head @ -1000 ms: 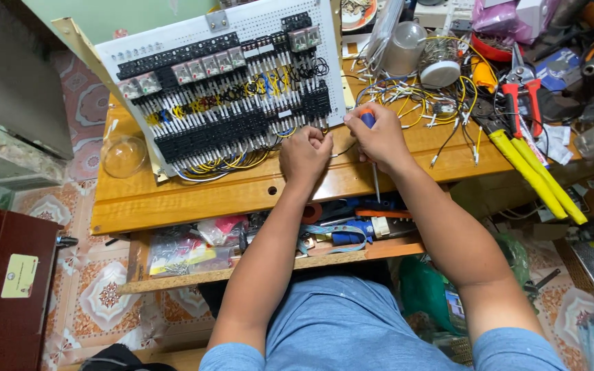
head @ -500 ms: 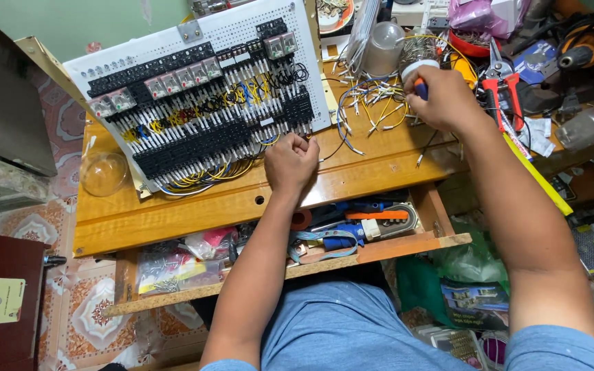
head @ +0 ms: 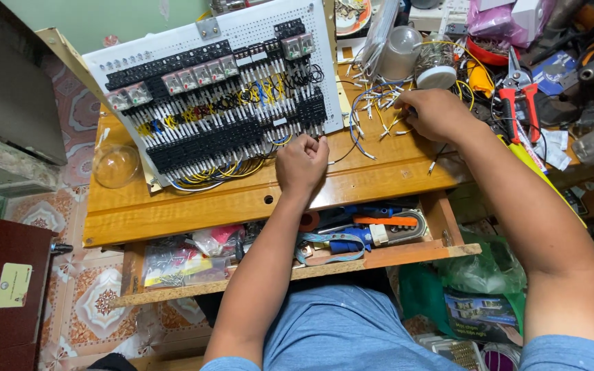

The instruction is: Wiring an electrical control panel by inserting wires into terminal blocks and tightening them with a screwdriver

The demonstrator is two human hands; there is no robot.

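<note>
Head view is showing a white perforated wiring board (head: 242, 41), packed with black terminal rows, small relays and yellow and blue wires, lying tilted on a worn yellow wooden desk (head: 194, 206) with its long axis running from lower left up to upper right; a tiled floor is showing at the left. The left hand (head: 302, 163) is curling closed at the board's lower right edge, fingers pressed together, seemingly pinching a thin black wire (head: 342, 156). The right hand (head: 434, 113) is resting, fingers bent, on loose white-tipped wires (head: 366, 127) beside red-handled cutters (head: 517, 103) and an open drawer (head: 379, 230) of tools.
</note>
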